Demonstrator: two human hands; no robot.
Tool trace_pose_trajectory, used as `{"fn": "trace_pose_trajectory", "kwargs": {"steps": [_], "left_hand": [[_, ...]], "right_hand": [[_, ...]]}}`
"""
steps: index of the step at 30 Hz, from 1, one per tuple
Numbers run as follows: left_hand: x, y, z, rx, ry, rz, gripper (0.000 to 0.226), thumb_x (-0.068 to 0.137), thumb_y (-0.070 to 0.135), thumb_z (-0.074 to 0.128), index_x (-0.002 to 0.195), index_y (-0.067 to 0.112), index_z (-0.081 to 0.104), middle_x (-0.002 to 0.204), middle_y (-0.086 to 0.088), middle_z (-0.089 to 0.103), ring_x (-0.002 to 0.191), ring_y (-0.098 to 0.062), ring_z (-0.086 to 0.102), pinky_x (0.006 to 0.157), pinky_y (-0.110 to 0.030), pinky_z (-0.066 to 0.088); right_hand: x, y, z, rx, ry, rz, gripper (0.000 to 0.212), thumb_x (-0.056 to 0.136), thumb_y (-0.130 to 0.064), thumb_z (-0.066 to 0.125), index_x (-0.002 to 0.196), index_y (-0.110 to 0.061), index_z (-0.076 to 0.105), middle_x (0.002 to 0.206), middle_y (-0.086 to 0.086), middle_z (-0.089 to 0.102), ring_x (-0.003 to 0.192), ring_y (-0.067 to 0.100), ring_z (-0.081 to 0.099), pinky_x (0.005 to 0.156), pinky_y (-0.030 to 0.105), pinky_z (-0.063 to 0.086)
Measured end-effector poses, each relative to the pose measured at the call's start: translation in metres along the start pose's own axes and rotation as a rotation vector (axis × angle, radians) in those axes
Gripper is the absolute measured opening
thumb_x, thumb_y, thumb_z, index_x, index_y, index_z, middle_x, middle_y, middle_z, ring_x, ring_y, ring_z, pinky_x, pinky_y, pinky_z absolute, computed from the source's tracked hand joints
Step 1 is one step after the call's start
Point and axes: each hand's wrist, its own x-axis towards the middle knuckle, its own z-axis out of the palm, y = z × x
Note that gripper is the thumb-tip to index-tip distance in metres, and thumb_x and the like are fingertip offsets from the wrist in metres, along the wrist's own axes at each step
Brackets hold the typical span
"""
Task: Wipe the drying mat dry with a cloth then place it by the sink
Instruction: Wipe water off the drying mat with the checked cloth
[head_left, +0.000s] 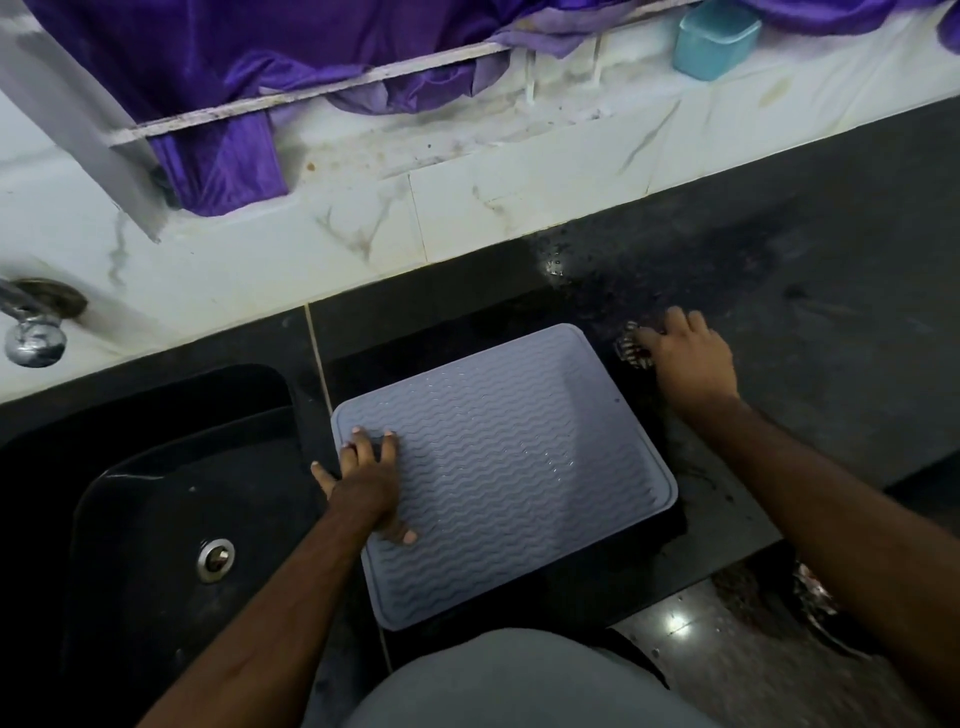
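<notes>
Beside the sink (171, 499): mat (509, 467) on worktop (831, 338); left hand (369, 478) flat on mat, fingers spread; right hand (691, 358) right of mat, gripping dark cloth (634, 351).

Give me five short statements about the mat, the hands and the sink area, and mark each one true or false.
1. The left hand rests flat on the drying mat. True.
2. The mat lies inside the sink. False: it lies on the black counter right of the sink.
3. The right hand is on the mat. False: it is on a small dark cloth beside the mat.
4. A teal container stands on the ledge. True.
5. The mat is folded. False: it lies flat.
</notes>
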Motion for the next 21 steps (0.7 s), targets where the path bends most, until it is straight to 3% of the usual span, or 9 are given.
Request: {"fn": "trace_pose_trajectory", "kwargs": {"steps": [4, 7, 10, 14, 18, 21], "left_hand": [[0.001, -0.004, 0.009, -0.046, 0.100, 0.070, 0.156, 0.060, 0.053, 0.092, 0.155, 0.016, -0.025, 0.158, -0.028, -0.030, 0.150, -0.045, -0.016, 0.121, -0.063, -0.003], [-0.002, -0.012, 0.021, -0.132, 0.210, 0.149, 0.149, 0.064, 0.052, 0.090, 0.157, 0.019, -0.022, 0.159, -0.027, -0.028, 0.151, -0.042, -0.018, 0.122, -0.058, -0.005], [-0.012, -0.019, 0.035, -0.261, 0.332, 0.297, 0.139, 0.067, 0.058, 0.085, 0.158, 0.027, -0.016, 0.164, -0.012, -0.024, 0.153, -0.031, -0.015, 0.124, -0.053, 0.000], [-0.027, -0.031, 0.056, -0.501, 0.431, 0.492, 0.133, 0.056, 0.066, 0.086, 0.158, 0.031, 0.008, 0.168, -0.005, 0.003, 0.154, -0.020, 0.003, 0.125, -0.037, 0.010], [-0.040, -0.053, 0.077, -0.596, 0.396, 0.499, 0.145, 0.041, 0.083, 0.073, 0.159, 0.024, 0.012, 0.165, -0.008, 0.020, 0.152, -0.018, 0.017, 0.125, -0.039, 0.019], [-0.044, -0.062, 0.093, -0.541, 0.296, 0.540, 0.136, 0.056, 0.054, 0.088, 0.160, 0.021, 0.008, 0.166, -0.004, 0.019, 0.152, -0.016, 0.018, 0.125, -0.035, 0.016]], "right_hand": [[-0.042, -0.037, -0.014, 0.350, 0.066, 0.056, 0.050, 0.084, -0.012, 0.066, 0.132, -0.024, 0.057, 0.111, 0.007, 0.046, 0.099, 0.028, 0.047, 0.072, 0.042, 0.053], [-0.079, -0.097, -0.022, 0.624, -0.051, 0.012, 0.058, 0.087, -0.003, 0.060, 0.138, -0.029, 0.053, 0.116, 0.002, 0.050, 0.104, 0.020, 0.050, 0.087, 0.036, 0.051], [-0.102, -0.153, -0.027, 0.799, -0.167, -0.068, 0.067, 0.085, -0.003, 0.062, 0.144, -0.031, 0.046, 0.122, -0.001, 0.050, 0.112, 0.016, 0.048, 0.097, 0.033, 0.047], [-0.124, -0.212, -0.035, 0.950, -0.303, -0.246, 0.060, 0.083, -0.010, 0.066, 0.138, -0.027, 0.052, 0.117, 0.002, 0.053, 0.110, 0.019, 0.052, 0.096, 0.033, 0.047], [-0.142, -0.233, -0.030, 1.106, -0.435, -0.380, 0.053, 0.075, -0.021, 0.084, 0.124, -0.012, 0.065, 0.113, 0.010, 0.066, 0.103, 0.022, 0.060, 0.089, 0.022, 0.043], [-0.162, -0.243, -0.018, 1.126, -0.511, -0.382, 0.049, 0.074, -0.025, 0.084, 0.119, -0.014, 0.067, 0.112, 0.005, 0.072, 0.102, 0.019, 0.065, 0.091, 0.034, 0.050]]}}
